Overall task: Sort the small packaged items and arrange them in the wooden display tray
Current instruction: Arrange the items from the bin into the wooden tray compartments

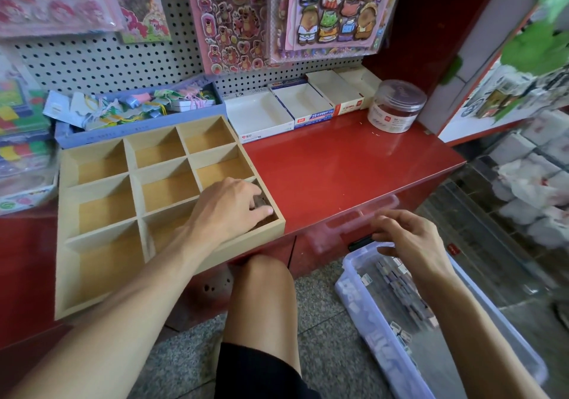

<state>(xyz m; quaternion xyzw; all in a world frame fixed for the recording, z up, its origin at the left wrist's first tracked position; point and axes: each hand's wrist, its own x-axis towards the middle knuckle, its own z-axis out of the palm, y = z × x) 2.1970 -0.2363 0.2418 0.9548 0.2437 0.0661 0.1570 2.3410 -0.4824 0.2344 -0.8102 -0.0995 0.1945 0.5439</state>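
Pale wood makes up the divided wooden display tray [101,189], which sits on the glossy red table [338,164] with its near edge overhanging, probably so it is close to reach. The left hand [229,206] reaches into the tray's near-right compartment, fingers curled down over a small dark packaged item [261,202], apparently setting it in place; whether it grips or only touches the item I cannot tell. The right hand [409,238] hovers above the clear plastic storage bin [363,306] on the floor, fingers loosely curled and blurred; I cannot tell if it pinches anything. Beneath and just beyond that hand lie the remaining small boxed packets [397,278], still unsorted. The tray's other compartments look unfilled.
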